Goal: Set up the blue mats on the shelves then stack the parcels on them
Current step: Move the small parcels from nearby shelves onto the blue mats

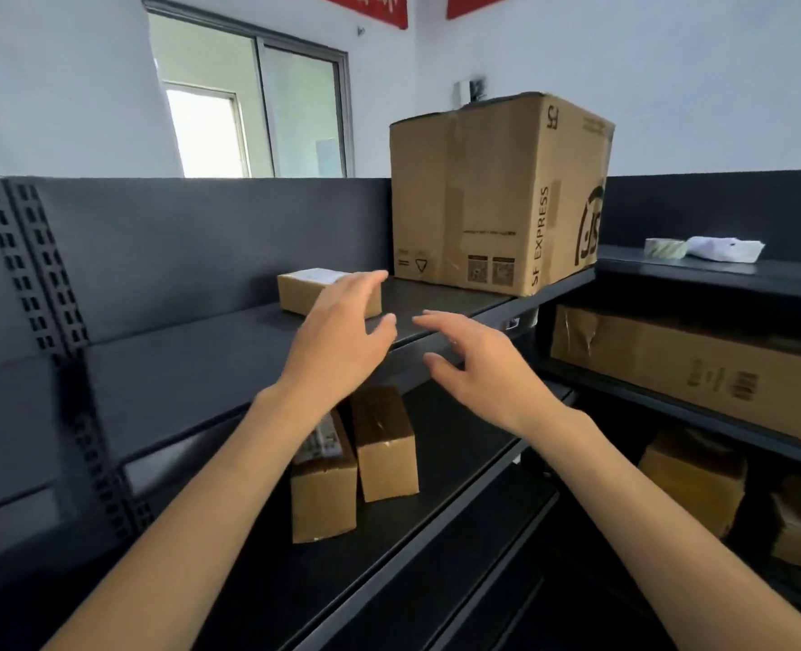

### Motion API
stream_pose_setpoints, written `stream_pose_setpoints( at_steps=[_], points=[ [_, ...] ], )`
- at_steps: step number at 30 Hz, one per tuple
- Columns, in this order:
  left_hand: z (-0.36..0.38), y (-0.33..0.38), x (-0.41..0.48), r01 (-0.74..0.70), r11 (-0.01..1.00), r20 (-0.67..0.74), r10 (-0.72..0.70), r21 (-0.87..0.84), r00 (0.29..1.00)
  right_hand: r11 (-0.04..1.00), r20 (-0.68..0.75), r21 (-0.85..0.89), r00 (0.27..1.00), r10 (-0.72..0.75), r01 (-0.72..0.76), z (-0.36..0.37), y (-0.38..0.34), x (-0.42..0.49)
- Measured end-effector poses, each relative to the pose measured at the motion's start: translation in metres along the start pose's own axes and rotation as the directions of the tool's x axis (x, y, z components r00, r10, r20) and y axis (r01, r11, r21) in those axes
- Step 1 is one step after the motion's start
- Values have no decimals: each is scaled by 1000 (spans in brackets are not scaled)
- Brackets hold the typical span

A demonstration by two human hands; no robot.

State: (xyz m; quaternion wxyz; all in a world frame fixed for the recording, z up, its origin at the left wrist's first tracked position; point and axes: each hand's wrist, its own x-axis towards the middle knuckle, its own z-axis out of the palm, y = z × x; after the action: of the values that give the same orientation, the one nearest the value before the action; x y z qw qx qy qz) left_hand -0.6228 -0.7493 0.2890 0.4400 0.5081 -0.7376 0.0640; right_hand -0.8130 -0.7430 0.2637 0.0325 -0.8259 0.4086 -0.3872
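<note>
Head view shows a small parcel [323, 289] lying flat on the top shelf [192, 364], toward its back, with a large SF Express box [492, 195] standing just to its right on the same dark surface. The left hand [337, 340] hangs in front of the small parcel with fingers spread, its fingertips crossing the parcel's front edge, though whether they touch it I cannot tell; the grip is released and holds nothing. The right hand [478, 364] is also spread and empty, above the shelf's front lip, near the left hand but apart from it. No blue mat is visible anywhere, and the shelf surfaces look bare and dark, so the parcels may be sitting directly on metal. The main risk, as I judge it, is that parcels get stacked before a mat goes down, forcing a reshuffle. A one-handed pull on the small parcel could also slide it off the front edge onto the two upright boxes [356, 462] on the shelf below. The large box sits close to the shelf's right end, so a nudge from the right forearm could tip it toward the neighbouring rack [699, 274], where a tape roll [665, 248] rests.
</note>
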Motion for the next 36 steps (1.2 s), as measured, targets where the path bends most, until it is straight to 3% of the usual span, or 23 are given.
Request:
stream_pose_setpoints(
  at_steps=[6, 10, 13, 16, 21, 26, 30, 36],
  points=[
    [34, -18, 63, 132, 962, 51, -148, 239, 988, 995, -3, 75, 998, -65, 65, -3, 67, 85],
    [40, -32, 83, 269, 885, 53, -312, 380, 949, 978, 144, 166, 978, -151, 126, 30, 91, 150],
    [43, -44, 87, 416, 815, 7, -458, 403, 889, 959, 353, 223, 903, -245, 173, 53, 96, 185],
    [43, -47, 85, 542, 791, 5, -566, 284, 824, 924, 467, 280, 804, -370, 262, 69, 96, 199],
    [42, -17, 81, 556, 807, -9, -566, 197, 824, 853, 412, 312, 750, -518, 418, 72, 88, 199],
    [24, 12, 52, 623, 755, -254, -574, 206, 779, 768, 289, 401, 727, -623, 499, 58, 63, 174],
    [-9, 54, -4, 689, 662, -449, -540, 295, 712, 666, 200, 496, 673, -712, 558, 46, 16, 130],
    [-68, 132, -127, 801, 491, -619, -523, 343, 586, 485, 107, 651, 562, -820, 584, 30, -78, 27]
  ],
)
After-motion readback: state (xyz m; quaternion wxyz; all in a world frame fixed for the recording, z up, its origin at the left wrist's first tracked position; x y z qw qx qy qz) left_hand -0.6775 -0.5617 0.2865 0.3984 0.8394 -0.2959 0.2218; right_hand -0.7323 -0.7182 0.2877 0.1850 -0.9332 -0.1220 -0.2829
